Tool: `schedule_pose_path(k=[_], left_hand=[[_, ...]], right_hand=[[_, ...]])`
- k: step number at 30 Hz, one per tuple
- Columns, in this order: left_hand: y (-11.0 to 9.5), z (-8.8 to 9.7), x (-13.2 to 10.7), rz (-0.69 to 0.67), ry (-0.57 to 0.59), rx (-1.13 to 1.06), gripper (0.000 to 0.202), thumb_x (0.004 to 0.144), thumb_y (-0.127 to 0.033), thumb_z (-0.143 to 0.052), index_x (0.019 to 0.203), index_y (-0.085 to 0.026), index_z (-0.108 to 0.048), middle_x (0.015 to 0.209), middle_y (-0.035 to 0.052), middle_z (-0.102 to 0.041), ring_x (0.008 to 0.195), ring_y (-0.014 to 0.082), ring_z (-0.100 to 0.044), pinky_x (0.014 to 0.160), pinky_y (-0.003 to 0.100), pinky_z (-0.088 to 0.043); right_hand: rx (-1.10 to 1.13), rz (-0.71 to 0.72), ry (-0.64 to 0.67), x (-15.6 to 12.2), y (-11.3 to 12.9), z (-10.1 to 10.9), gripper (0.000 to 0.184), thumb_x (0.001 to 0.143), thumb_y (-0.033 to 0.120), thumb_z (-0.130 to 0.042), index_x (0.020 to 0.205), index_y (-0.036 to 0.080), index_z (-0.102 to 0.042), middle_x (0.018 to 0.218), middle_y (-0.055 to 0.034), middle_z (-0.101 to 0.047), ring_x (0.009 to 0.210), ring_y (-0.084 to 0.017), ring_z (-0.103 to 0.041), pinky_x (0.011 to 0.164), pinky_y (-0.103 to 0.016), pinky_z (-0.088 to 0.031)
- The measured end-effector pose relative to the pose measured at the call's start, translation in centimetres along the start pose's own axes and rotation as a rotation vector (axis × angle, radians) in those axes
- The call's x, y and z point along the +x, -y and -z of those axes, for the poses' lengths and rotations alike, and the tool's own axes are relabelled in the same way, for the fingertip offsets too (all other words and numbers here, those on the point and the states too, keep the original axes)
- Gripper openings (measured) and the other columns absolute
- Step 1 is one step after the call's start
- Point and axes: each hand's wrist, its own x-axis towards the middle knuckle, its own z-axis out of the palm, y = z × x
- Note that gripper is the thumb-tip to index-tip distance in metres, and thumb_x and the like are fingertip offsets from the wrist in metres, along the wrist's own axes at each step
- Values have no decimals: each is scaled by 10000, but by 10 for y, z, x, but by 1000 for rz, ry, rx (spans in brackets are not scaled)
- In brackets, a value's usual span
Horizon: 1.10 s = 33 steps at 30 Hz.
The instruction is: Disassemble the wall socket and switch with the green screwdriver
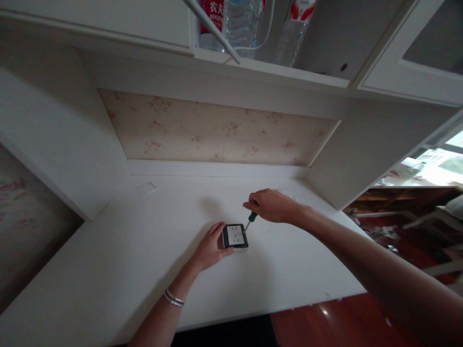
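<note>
A power socket (236,235) with a white face and dark frame sits on the white desktop, slots facing up. My left hand (211,246) grips it from the left, thumb along the near side and fingers at the far side. Above and to the right, my right hand (269,205) is wrapped round the green handle of a screwdriver (252,217). The metal shaft slants down to the left, and its tip meets the right edge of the socket's frame. Whether a screw lies under the tip is too small to tell.
The white desktop (162,260) carries a flat square cover (146,188) at back left. Overhead, a shelf (321,79) holds several plastic bottles (242,29), with a pale rod (213,30) hanging in front. Side panels flank the desk, and a red floor (325,323) lies below.
</note>
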Motion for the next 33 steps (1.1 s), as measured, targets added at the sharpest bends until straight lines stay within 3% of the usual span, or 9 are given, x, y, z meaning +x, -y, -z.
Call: schedule_pose_path(k=[5,9,11,14,17,21,26,30,33], left_hand=[[4,-1,1,7,32,-2,895,640,-378,-779,1413,-180,-375,1464,144,-382,1348,327,-352,1125,452,-284],[7,-3,2,10,14,10,937,623,-394,-793,1420,-171,-354,1461,147,-379,1344,323,-352,1126,447,-284],[7,-3,2,4,5,6,929,625,-394,-793,1416,-174,-357,1457,145,-382,1339,317,-358,1126,449,-285],[4,-1,1,-18,6,-16,879,627,-374,-792,1389,-199,-392,1431,127,-413,1320,310,-383,1114,448,-307],[3,0,1,-35,-10,-43,848,623,-364,-794,1369,-230,-413,1404,109,-442,1294,310,-413,1098,457,-331],[4,-1,1,-61,-37,-64,834,620,-351,-798,1357,-252,-423,1379,92,-466,1274,306,-431,1087,455,-344],[5,-2,1,-44,-26,-77,840,616,-364,-807,1352,-228,-427,1372,104,-466,1265,301,-436,1079,443,-350],[3,-1,1,-55,-44,-81,823,606,-334,-815,1332,-226,-445,1353,100,-482,1254,291,-446,1078,434,-346],[1,-1,1,-50,-39,-82,817,597,-312,-820,1323,-219,-455,1339,102,-494,1243,287,-456,1074,424,-354]], right_hand=[[145,222,20,1,-5,0,323,834,227,-550,1150,162,-568,1164,-114,-600,908,-190,-614,754,-261,-428],[82,93,12,1,-2,2,317,884,380,-514,1109,170,-589,1064,-122,-649,872,-231,-624,719,-303,-423],[28,59,-3,1,0,2,283,938,333,-406,1027,169,-619,975,-122,-671,859,-236,-626,711,-312,-411],[82,185,21,1,2,3,248,875,214,-476,1090,186,-596,1093,-106,-643,880,-204,-619,718,-286,-414],[125,191,52,1,3,3,371,814,297,-591,1174,213,-562,1159,-96,-622,874,-203,-622,695,-278,-423],[16,62,-8,3,5,2,307,944,333,-384,976,175,-646,963,-112,-680,866,-233,-631,712,-312,-419],[154,245,24,0,1,2,405,807,208,-569,1210,196,-536,1261,-96,-557,955,-192,-615,767,-266,-438],[32,62,-23,-2,2,2,300,910,369,-456,1074,172,-610,1066,-120,-640,857,-236,-629,714,-324,-436],[62,157,-8,-2,3,3,241,895,231,-445,1053,165,-615,1053,-113,-640,893,-215,-619,742,-306,-432]])
